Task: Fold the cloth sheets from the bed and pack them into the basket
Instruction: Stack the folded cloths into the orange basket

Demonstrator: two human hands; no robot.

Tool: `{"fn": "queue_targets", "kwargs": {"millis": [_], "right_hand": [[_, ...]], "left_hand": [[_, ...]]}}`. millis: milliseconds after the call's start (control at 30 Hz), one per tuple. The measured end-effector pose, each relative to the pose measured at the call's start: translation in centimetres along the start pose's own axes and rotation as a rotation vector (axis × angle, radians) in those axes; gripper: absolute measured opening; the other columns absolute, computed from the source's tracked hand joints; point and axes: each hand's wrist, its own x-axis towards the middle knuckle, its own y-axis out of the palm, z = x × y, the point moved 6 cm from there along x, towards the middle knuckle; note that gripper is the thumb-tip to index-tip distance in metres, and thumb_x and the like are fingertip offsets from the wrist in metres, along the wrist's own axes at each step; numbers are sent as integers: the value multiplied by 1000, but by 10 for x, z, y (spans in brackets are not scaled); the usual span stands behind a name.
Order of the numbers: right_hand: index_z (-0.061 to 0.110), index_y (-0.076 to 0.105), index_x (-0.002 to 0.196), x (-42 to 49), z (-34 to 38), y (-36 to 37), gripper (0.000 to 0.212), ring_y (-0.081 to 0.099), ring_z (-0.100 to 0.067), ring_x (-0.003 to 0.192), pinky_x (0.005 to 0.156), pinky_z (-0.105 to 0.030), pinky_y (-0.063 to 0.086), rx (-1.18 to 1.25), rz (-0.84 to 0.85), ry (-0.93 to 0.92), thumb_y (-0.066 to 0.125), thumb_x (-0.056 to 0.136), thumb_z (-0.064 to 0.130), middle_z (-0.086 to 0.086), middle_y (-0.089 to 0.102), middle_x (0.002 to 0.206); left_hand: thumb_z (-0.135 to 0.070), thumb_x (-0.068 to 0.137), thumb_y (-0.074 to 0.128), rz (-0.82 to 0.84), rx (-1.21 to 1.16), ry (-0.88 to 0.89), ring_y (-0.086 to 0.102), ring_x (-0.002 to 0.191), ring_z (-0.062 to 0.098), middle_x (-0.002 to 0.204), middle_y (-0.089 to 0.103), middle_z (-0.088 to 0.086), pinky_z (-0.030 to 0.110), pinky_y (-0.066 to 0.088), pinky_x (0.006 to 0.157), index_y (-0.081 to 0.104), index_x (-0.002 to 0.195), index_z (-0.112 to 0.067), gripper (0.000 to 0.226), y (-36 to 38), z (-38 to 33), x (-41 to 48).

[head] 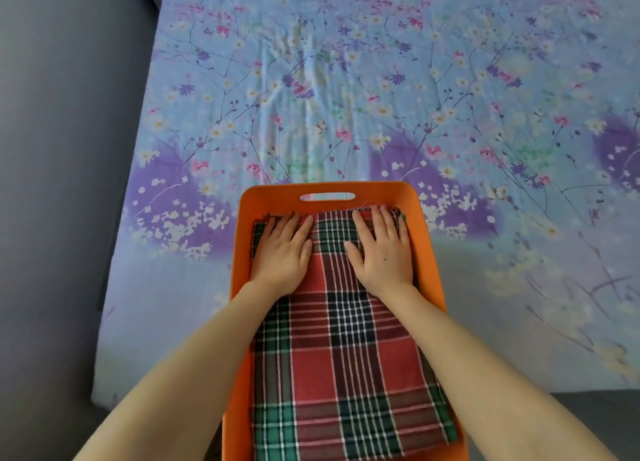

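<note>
We press the folded plaid cloth (346,374) flat in the orange basket (273,197).
Our left hand (282,253) and right hand (381,249) lie apart, palms down, fingers spread on its far end.

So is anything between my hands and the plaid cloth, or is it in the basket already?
Nothing visible. The left hand and right hand press flat on the plaid cloth, already inside the orange basket.

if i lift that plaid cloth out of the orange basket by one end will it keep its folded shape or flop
The plaid cloth would likely flop: it looks like thin woven fabric lying flat in the orange basket. Its far edge is rumpled under the left hand and right hand, suggesting no stiffness. Probably light, and unlikely to slip.
</note>
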Motion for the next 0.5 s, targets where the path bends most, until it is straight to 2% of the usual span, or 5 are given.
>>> {"fn": "queue_targets", "kwargs": {"millis": [67, 167, 300, 400, 500], "right_hand": [[17, 45, 140, -9, 5, -18, 61, 35, -33, 137, 114, -56, 19, -7, -23, 12, 22, 95, 51, -18, 44, 143], [10, 58, 127, -27, 30, -57, 52, 48, -34, 127, 112, -57, 23, 90, -171, 6, 31, 95, 41, -17, 56, 132], [7, 66, 110, -53, 121, -102, 39, 63, -27, 107, 102, -48, 41, 330, -271, -189, 40, 93, 31, -10, 67, 113], [6, 66, 107, -72, 205, -106, 30, 65, -28, 92, 80, -36, 49, 513, -86, -364, 48, 90, 22, -9, 69, 103], [9, 66, 109, -98, 283, -91, 25, 63, -25, 96, 77, -28, 42, 597, 186, -431, 50, 93, 20, -7, 68, 104]], "left_hand": [[-45, 98, 10, 8, -65, 15, 8, 146, 18, 157, 18, 2, 33, -2, 118, 19, 150, -25, 56, -16, -4, -10], [-35, 101, 32, -99, -206, -21, 9, 146, 15, 155, 22, -4, 32, 10, 117, 30, 147, -26, 47, -55, -2, -43], [-28, 94, 45, -219, -169, -111, 34, 138, 27, 144, 45, 6, 39, 27, 112, 54, 132, -17, 40, -90, 41, -117], [-19, 86, 60, -211, -75, -300, 49, 126, 36, 131, 56, 14, 47, 34, 107, 63, 120, -12, 35, -94, 104, -185], [-16, 86, 58, -234, -60, -588, 53, 118, 36, 125, 59, 14, 43, 41, 101, 65, 116, -10, 31, -99, 167, -266]]}}
